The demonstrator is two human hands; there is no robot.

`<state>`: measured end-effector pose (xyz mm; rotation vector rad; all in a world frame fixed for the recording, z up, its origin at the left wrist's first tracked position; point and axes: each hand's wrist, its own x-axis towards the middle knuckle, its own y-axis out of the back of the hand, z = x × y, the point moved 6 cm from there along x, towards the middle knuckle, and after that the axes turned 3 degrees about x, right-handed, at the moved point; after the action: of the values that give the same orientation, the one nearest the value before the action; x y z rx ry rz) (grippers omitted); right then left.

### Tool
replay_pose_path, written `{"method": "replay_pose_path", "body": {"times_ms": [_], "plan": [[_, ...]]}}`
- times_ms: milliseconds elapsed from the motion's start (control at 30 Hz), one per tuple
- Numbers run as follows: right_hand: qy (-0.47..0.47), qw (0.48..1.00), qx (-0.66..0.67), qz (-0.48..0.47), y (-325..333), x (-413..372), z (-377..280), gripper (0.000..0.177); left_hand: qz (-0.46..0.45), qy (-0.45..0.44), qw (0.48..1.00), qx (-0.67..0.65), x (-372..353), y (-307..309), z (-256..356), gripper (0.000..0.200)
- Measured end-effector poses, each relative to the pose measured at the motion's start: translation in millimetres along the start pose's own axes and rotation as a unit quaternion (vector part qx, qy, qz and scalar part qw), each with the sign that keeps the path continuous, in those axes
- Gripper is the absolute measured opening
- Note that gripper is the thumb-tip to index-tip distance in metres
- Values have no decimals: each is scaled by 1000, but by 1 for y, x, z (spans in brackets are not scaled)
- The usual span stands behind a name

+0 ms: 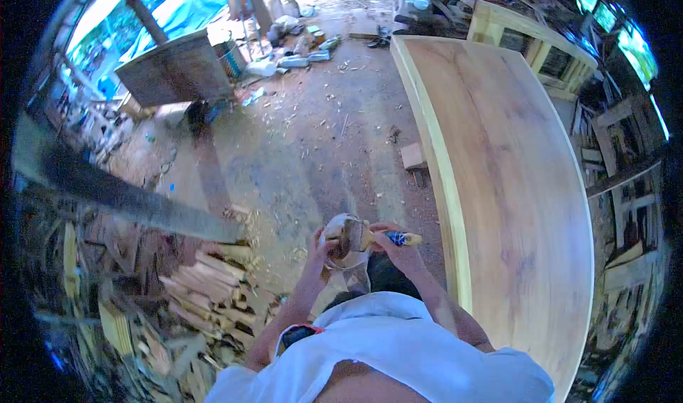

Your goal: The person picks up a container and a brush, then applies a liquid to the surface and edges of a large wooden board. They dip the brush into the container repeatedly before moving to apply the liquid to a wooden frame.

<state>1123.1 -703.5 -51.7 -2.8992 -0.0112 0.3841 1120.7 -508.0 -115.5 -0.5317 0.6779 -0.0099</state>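
Observation:
My right hand (390,244) grips a paintbrush (370,238) by its yellow and blue handle. The bristles point left into a small cut-open container (340,226), which my left hand (318,250) holds from the left side. Both hands are raised in front of my white shirt, over the dirt floor. A long pale wooden slab (512,175) runs along my right side, its thick edge close to my right forearm.
Stacked offcuts and scrap wood (206,282) lie at lower left. A dark long plank (121,193) juts in from the left. A small wooden block (413,155) sits on the floor beside the slab. A wooden frame (530,44) stands behind the slab; shavings litter the ground.

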Motion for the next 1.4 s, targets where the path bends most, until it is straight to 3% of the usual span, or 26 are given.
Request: {"method": "replay_pose_path", "body": {"times_ms": [267, 367, 567, 633, 767, 800, 867, 933, 967, 1000, 1067, 1133, 1167, 1233, 1300, 1400], "plan": [[-2, 1000, 4, 16, 27, 164, -5, 21, -36, -9, 999, 7, 168, -16, 66, 71], [-45, 996, 75, 27, 33, 234, -45, 20, -17, 12, 999, 29, 210, -52, 123, 70], [-27, 999, 17, -17, 51, 376, -129, 29, -62, 20, 997, 34, 315, -121, 227, 64], [-42, 996, 78, -22, 51, 409, -162, 33, -77, 23, 996, 34, 346, -134, 244, 63], [-37, 980, 196, 8, 88, 489, -169, 36, -91, 129, 987, 2, 417, -145, 271, 56], [-7, 965, 252, 71, 107, 509, -173, 34, -84, 133, 987, 29, 430, -153, 284, 55], [17, 962, 196, 188, 156, 551, -178, 37, -92, 164, 980, 57, 468, -160, 305, 61], [99, 949, -15, 300, 217, 588, -177, 33, -95, 169, 978, 78, 518, -163, 325, 61], [94, 941, -13, 324, 227, 601, -176, 33, -94, 157, 979, 87, 542, -169, 339, 61], [95, 925, -81, 359, 233, 609, -181, 30, -108, 200, 973, 39, 555, -182, 353, 63], [93, 897, -153, 404, 243, 631, -199, 28, -133, 162, 975, 77, 595, -209, 388, 64], [66, 943, -237, 225, 233, 661, -202, 26, -158, 111, 973, 130, 634, -232, 415, 63], [47, 943, -230, 234, 242, 664, -199, 26, -172, 96, 967, 159, 652, -245, 428, 62], [-115, 944, -281, 128, 267, 682, -182, 30, -170, 122, 963, 172, 681, -263, 444, 60], [-157, 970, -125, 135, 296, 687, -189, 33, -177, 160, 962, 131, 689, -299, 464, 59], [-63, 943, -143, 293, 379, 681, -214, 31, -193, 182, 951, 160, 720, -324, 465, 60]]}}
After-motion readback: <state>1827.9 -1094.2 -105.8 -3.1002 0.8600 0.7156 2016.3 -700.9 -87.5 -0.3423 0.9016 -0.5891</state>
